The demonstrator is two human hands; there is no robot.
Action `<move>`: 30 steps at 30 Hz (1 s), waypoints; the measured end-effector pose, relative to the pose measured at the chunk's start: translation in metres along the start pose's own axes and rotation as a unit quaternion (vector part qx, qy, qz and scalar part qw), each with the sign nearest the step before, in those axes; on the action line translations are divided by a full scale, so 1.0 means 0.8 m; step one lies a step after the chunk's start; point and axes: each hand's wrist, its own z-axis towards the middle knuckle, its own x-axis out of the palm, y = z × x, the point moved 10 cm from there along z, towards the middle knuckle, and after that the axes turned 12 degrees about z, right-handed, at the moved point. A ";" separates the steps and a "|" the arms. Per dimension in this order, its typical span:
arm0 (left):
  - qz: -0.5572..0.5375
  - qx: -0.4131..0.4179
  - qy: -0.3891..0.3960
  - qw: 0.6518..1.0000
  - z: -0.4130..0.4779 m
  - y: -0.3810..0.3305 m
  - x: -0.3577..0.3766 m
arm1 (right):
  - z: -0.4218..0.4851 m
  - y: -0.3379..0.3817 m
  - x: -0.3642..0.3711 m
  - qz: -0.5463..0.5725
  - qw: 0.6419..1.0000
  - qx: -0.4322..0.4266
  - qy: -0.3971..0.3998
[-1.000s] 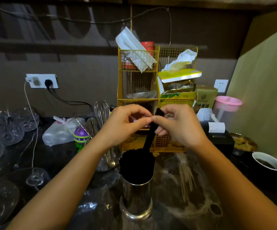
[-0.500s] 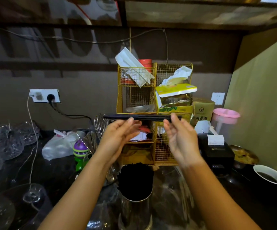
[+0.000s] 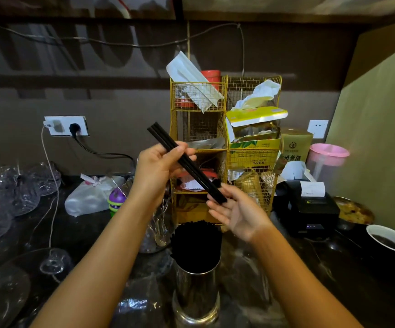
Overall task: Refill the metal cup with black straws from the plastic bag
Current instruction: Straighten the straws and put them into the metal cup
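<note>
A metal cup stands at the near middle of the dark counter, packed with upright black straws. Above it my left hand pinches a small bundle of black straws that slants from upper left down to lower right. My right hand is palm up with fingers spread, and the bundle's lower end rests against its fingertips. A clear crinkled plastic bag lies flat on the counter around the cup's base.
A yellow wire rack full of boxes and tissue stands just behind the cup. Glassware crowds the left side. A jar of utensils, a knotted white bag, a black receipt printer and a paper cup sit around.
The straw bundle, held level between both hands half a second ago, now tilts with its right end lower. My right hand has dropped and opened under that end.
</note>
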 end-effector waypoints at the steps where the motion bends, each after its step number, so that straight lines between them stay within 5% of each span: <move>1: 0.019 0.009 0.005 1.000 -0.001 -0.006 0.000 | -0.001 0.010 0.005 -0.068 0.997 -0.021 0.004; 5: 0.103 0.024 0.059 0.993 -0.013 -0.008 0.010 | -0.017 0.054 0.050 -0.294 0.942 -0.157 0.032; 8: 0.166 0.032 0.108 0.980 -0.032 0.009 0.024 | -0.039 0.063 0.097 -0.348 0.898 -0.247 0.103; 13: 0.277 0.047 0.142 0.949 -0.066 0.047 0.038 | -0.073 0.038 0.143 -0.496 0.771 -0.356 0.181; 23: 0.452 0.064 0.132 0.880 -0.112 0.109 0.048 | -0.044 -0.042 0.080 -0.676 0.663 -0.277 0.161; 30: 0.581 0.104 0.110 0.800 -0.135 0.134 0.055 | -0.034 -0.076 0.021 -0.727 0.645 -0.191 0.137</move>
